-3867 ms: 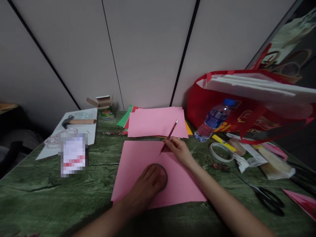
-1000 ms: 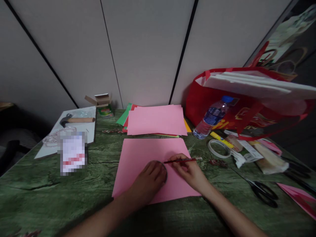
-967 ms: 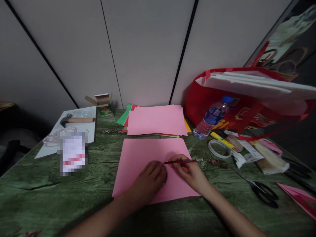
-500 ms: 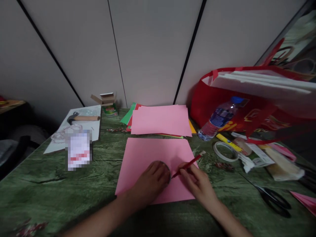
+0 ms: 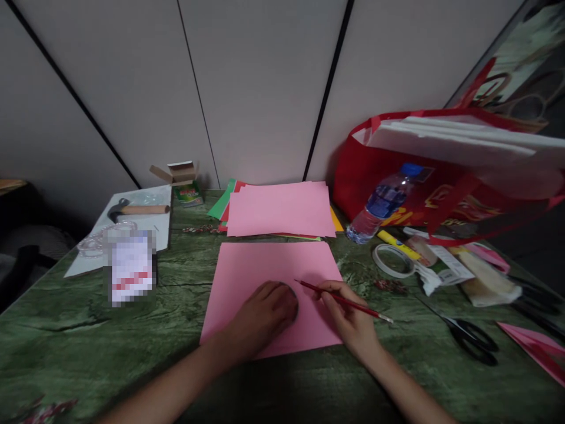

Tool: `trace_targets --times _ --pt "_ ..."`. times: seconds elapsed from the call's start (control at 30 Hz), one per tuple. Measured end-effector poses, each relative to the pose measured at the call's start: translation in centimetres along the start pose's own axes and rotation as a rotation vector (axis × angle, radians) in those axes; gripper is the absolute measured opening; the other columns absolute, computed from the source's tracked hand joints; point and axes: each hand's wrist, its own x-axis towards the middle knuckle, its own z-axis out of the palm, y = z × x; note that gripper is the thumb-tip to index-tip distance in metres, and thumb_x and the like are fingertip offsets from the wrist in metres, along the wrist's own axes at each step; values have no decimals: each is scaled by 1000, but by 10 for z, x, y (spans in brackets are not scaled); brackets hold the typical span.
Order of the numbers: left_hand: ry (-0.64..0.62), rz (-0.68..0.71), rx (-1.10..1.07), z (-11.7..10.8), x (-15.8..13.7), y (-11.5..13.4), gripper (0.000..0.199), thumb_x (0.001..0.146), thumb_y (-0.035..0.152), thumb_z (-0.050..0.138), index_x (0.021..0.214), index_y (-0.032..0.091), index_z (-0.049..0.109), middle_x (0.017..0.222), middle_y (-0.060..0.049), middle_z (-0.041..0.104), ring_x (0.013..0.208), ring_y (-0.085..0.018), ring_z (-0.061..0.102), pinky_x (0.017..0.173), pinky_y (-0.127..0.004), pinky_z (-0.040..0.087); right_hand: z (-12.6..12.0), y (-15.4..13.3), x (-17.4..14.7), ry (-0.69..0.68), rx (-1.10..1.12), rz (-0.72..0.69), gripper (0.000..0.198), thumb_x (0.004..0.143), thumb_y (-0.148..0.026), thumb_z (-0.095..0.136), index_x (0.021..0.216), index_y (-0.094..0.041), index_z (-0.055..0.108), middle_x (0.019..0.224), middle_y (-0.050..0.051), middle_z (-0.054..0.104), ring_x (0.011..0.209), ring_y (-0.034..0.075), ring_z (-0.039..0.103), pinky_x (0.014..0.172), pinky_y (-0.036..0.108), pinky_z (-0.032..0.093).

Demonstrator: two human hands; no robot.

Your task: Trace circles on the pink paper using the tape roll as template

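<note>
A sheet of pink paper (image 5: 238, 265) lies on the green wood-patterned table in front of me. My left hand (image 5: 269, 309) rests on it, fingers bent over a round, dark-rimmed object (image 5: 296, 301) and pressing it down. Most of that object is hidden under the fingers, so its kind cannot be told. To the right, my right hand (image 5: 346, 309) pinches a red pencil (image 5: 364, 308). Its tip points up and left, just above the round object's far edge, and its eraser end sticks out to the right. Whether the tip touches the paper is unclear.
Behind lies a stack of coloured paper (image 5: 280, 209). On the right are a water bottle (image 5: 382, 206), a red bag (image 5: 441, 194), a tape roll (image 5: 392, 261), a glue stick (image 5: 397, 244) and scissors (image 5: 470, 341). A hammer (image 5: 141, 209) rests on a white board at left.
My right hand has swung the pencil round: its tip moved from the object's right side to its far edge, its eraser end downward. My left hand stays on the round object. The view shifted slightly.
</note>
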Motion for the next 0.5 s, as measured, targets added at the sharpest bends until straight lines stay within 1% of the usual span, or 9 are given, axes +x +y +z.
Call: trace_targets --times 0.1,0.2,0.3,0.37,0.5 --pt "-41 2 -9 -5 2 -1 16 93 24 46 103 17 55 112 -8 55 107 -21 49 96 -41 40 3 3 1 -1 41 41 15 91 -33 47 92 -22 56 77 4 64 74 18 62 67 29 50" --pt "-109 22 -60 -14 6 -3 10 92 18 46 92 16 55 100 -6 56 93 -19 51 86 -35 43 4 5 2 -6 67 65 16 90 -34 47 93 -21 57 77 4 64 74 18 62 66 29 50" --pt "-171 42 -146 -24 10 -5 16 89 6 43 79 16 52 88 -2 57 82 -15 49 78 -28 41 3 4 3 -25 47 63 17 90 -33 47 92 -21 59 77 4 65 73 18 62 65 29 49" --pt "-200 40 -171 -30 13 -6 21 86 1 41 76 17 51 84 -1 57 80 -14 48 77 -26 40 3 2 3 -32 25 61 18 90 -32 47 89 -21 60 78 5 66 72 18 62 64 28 49" --pt "-229 27 -165 -37 16 -5 24 87 1 38 74 16 51 83 -2 56 79 -15 47 75 -27 39 3 -1 2 -29 -55 49 16 88 -31 49 83 -21 60 73 4 66 67 17 62 60 27 48"
